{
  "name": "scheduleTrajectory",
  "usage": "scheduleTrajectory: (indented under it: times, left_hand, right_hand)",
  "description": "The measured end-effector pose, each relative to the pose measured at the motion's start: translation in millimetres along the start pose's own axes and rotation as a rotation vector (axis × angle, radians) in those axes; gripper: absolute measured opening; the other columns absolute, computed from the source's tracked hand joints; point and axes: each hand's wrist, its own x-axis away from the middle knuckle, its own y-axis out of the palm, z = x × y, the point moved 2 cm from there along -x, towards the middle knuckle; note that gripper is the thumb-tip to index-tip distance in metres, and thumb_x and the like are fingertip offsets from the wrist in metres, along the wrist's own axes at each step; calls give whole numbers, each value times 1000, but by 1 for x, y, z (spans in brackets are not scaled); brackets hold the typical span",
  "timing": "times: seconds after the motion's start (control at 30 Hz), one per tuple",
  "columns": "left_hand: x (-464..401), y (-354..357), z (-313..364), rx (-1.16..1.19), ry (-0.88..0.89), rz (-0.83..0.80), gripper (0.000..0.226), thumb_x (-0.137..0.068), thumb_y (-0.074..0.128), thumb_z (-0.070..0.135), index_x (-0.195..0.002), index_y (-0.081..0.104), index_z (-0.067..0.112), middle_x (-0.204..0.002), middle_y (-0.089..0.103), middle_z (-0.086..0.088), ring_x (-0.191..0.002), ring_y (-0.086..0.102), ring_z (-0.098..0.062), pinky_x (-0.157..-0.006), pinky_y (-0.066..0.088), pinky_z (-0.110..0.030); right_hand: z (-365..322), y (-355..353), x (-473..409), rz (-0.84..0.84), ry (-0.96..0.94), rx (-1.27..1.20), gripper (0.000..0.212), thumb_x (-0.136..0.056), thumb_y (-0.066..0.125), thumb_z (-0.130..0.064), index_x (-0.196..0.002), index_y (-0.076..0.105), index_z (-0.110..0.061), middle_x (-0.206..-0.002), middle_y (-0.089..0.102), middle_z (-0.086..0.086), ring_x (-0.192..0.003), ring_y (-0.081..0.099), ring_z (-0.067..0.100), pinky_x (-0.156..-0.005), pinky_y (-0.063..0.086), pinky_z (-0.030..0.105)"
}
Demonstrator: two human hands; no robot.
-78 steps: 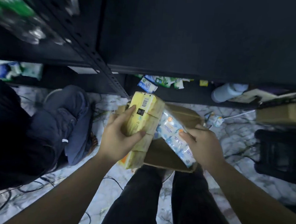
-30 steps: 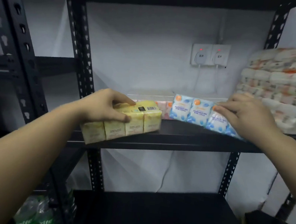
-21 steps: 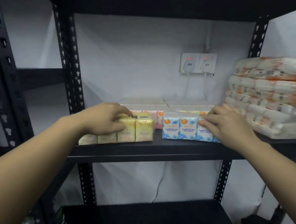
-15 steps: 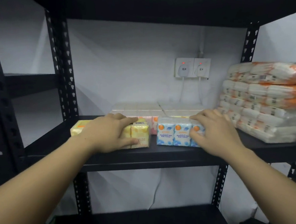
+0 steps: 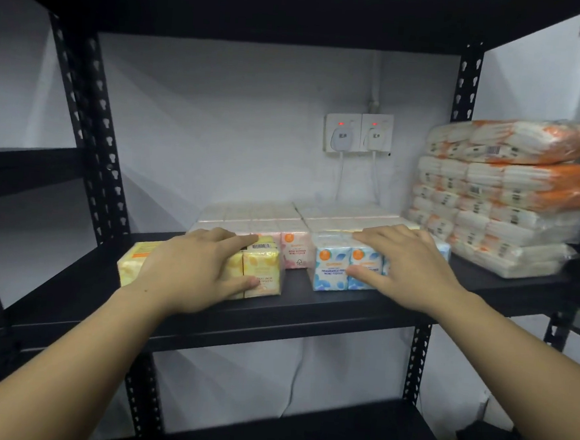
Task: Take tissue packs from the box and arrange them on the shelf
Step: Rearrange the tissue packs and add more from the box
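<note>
A yellow tissue pack (image 5: pixel 264 269) lies on the black shelf (image 5: pixel 309 310), left of centre. My left hand (image 5: pixel 196 268) grips it, fingers over the top and thumb on the front. To its right stands a blue tissue pack (image 5: pixel 333 267), held the same way by my right hand (image 5: pixel 412 266). Both packs rest on the shelf board. Behind them sit a pink tissue pack (image 5: pixel 295 249) and flat rows of pale packs (image 5: pixel 316 216). The box is out of view.
A tall stack of orange-and-white tissue bundles (image 5: pixel 510 194) fills the shelf's right end. Two wall sockets with plugs (image 5: pixel 358 133) hang behind. Black perforated uprights (image 5: pixel 92 127) frame the bay, with another shelf (image 5: pixel 267 431) below.
I lifted both packs from the box on the floor up to the shelf, then pushed them backward onto the board. Over the last half second they slid slightly further in.
</note>
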Motion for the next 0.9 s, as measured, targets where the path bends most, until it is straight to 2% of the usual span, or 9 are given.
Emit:
scheduleTrajectory:
  times: [0.23,0.5,0.7,0.8,0.9]
  left_hand:
    - [-1,2,-2,13,16,3,78,-86,34,87,-156,21,53,-157,41,19,-139,46,-13,-103,49,-38]
    - [-5,4,-3,56,10,-40,80,-84,38,88,-155,24,54,-153,44,18,-137,46,-13,-105,47,-39]
    - [-3,1,-1,60,-5,-77,80,-84,40,87,-156,24,53,-152,45,16,-137,45,-14,-107,45,-39]
    - [-5,-5,1,87,-9,-103,80,-84,49,83,-154,31,51,-149,48,14,-134,47,-15,-106,44,-39]
    - [-6,-13,-2,243,-19,-112,77,-79,63,80,-147,47,48,-140,54,15,-128,52,-13,-107,46,-41]
  right_hand:
    - [31,0,-1,-28,22,-7,78,-83,34,-87,-146,50,-43,-148,52,-16,-137,44,11,-112,27,38]
    - [19,0,-6,-14,7,-60,81,-82,34,-87,-144,54,-40,-145,56,-16,-134,46,11,-112,27,36]
    - [10,-1,-8,-31,5,-65,75,-85,46,-83,-147,49,-41,-149,52,-17,-138,42,9,-115,23,34]
    - [12,-4,-8,-35,10,-99,83,-81,47,-87,-150,46,-41,-153,49,-18,-141,39,9,-117,20,33]
    - [-5,-12,-3,95,-36,-138,82,-82,46,-87,-148,49,-38,-149,52,-14,-140,40,12,-117,23,34]
